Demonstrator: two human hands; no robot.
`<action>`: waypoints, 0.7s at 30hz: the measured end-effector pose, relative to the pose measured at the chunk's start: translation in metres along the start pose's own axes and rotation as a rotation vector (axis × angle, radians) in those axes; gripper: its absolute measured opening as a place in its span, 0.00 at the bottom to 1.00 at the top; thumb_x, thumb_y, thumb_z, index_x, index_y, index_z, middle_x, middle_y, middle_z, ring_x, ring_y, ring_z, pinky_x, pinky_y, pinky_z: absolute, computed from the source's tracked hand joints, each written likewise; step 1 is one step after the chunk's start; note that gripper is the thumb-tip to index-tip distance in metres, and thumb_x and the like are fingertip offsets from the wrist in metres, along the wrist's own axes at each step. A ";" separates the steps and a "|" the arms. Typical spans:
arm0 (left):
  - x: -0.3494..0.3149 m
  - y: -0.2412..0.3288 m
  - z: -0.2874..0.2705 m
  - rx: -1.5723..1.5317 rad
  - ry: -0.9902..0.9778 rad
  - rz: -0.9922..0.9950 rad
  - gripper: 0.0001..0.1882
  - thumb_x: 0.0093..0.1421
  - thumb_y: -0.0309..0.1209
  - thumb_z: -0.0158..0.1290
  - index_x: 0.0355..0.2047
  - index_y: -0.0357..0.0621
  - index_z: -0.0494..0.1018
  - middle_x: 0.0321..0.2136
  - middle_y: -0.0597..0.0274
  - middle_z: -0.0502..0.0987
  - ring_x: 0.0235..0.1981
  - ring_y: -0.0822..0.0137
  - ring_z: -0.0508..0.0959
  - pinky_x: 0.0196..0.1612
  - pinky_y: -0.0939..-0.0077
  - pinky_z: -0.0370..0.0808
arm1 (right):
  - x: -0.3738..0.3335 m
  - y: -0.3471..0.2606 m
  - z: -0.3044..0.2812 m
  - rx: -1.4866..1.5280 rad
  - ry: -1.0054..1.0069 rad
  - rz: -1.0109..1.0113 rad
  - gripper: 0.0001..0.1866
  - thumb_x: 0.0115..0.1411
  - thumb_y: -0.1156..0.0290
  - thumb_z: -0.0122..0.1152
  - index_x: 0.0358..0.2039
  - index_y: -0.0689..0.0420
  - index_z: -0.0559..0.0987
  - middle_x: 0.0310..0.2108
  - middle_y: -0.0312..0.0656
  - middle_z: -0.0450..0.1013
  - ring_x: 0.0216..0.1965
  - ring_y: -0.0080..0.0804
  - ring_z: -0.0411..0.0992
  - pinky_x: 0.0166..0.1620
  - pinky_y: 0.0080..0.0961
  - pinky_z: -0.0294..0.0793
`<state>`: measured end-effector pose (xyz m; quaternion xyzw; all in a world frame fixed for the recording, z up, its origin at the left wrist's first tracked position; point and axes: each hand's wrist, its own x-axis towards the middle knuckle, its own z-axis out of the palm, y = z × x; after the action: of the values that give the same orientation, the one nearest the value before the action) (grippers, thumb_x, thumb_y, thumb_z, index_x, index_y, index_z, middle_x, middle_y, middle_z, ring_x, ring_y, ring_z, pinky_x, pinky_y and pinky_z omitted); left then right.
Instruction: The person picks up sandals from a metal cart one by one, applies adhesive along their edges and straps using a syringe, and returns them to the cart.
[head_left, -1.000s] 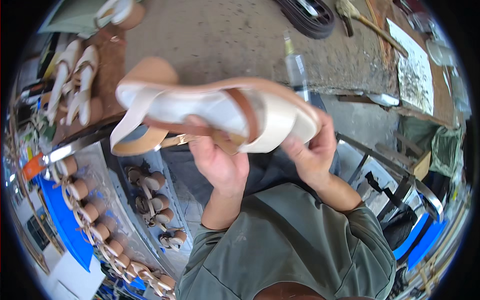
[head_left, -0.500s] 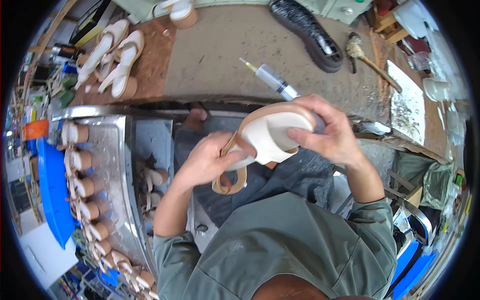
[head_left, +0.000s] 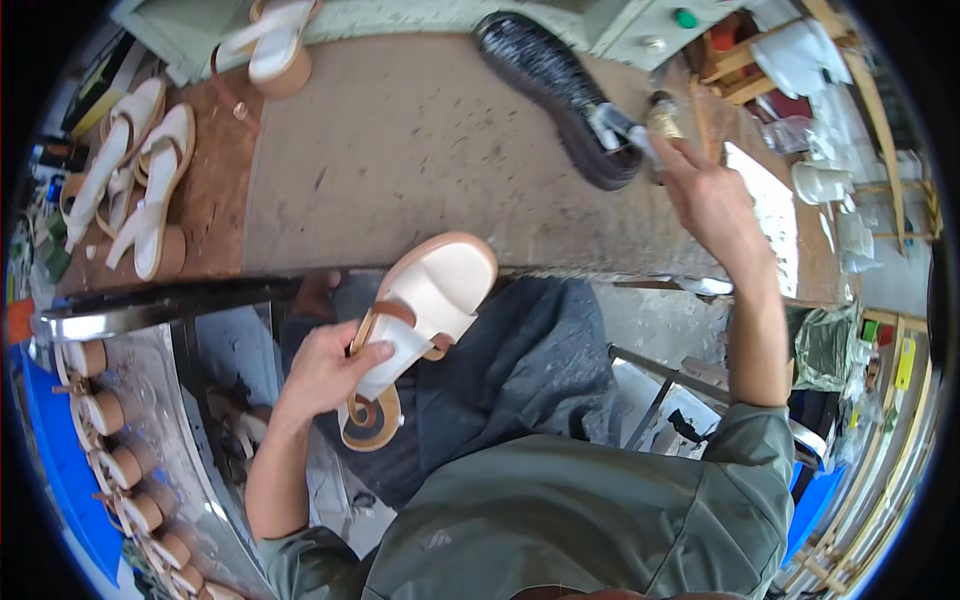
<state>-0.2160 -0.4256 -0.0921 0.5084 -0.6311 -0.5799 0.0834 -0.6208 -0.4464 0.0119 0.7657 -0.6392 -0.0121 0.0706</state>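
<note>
A cream open-toe sandal (head_left: 433,285) with a tan sole edge and a looped strap hangs tilted over my lap. My left hand (head_left: 325,370) is closed on its rear part, thumb on top. My right hand (head_left: 708,195) reaches over the right side of the bench, its fingers closed on a blurred, clear, slim thing that looks like the syringe (head_left: 640,138). Its front end is over the heel end of a black shoe sole (head_left: 550,90), beside a whitish piece lying in it. The head of a wooden-handled brush (head_left: 662,115) shows just beyond my fingers, the handle mostly hidden.
Cream sandals (head_left: 150,190) stand at the bench's left, and another sandal (head_left: 280,55) at the back. On the lower left, several sandals line a metal tray (head_left: 165,400). A white sheet (head_left: 765,210) lies at the bench's right, near plastic cups (head_left: 820,183).
My right hand has let go of the sandal and moved up and right to the black sole. The syringe has left its earlier spot. My left hand keeps the sandal, now lower and left.
</note>
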 end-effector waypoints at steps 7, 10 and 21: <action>0.021 0.035 -0.028 0.272 -0.005 -0.039 0.13 0.51 0.37 0.57 0.25 0.37 0.72 0.15 0.49 0.69 0.16 0.56 0.72 0.23 0.68 0.67 | -0.052 0.021 -0.032 0.481 0.077 0.180 0.18 0.56 0.70 0.57 0.48 0.61 0.74 0.31 0.42 0.74 0.28 0.25 0.69 0.32 0.20 0.66; 0.023 0.040 -0.036 0.340 -0.029 -0.074 0.12 0.50 0.36 0.57 0.25 0.37 0.72 0.15 0.50 0.69 0.17 0.53 0.71 0.23 0.66 0.65 | -0.044 0.011 -0.016 0.765 0.041 0.074 0.20 0.54 0.66 0.58 0.45 0.66 0.75 0.30 0.45 0.74 0.27 0.26 0.70 0.31 0.19 0.66; 0.028 0.037 -0.037 0.439 0.019 0.067 0.13 0.49 0.35 0.57 0.25 0.36 0.71 0.19 0.49 0.70 0.25 0.49 0.72 0.29 0.62 0.66 | 0.012 -0.044 0.032 0.988 -0.122 -0.271 0.21 0.48 0.62 0.64 0.33 0.70 0.78 0.25 0.52 0.75 0.23 0.35 0.75 0.27 0.23 0.73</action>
<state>-0.2236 -0.4771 -0.0639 0.4985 -0.7578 -0.4210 -0.0042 -0.5790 -0.4533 -0.0247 0.7815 -0.4668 0.2375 -0.3389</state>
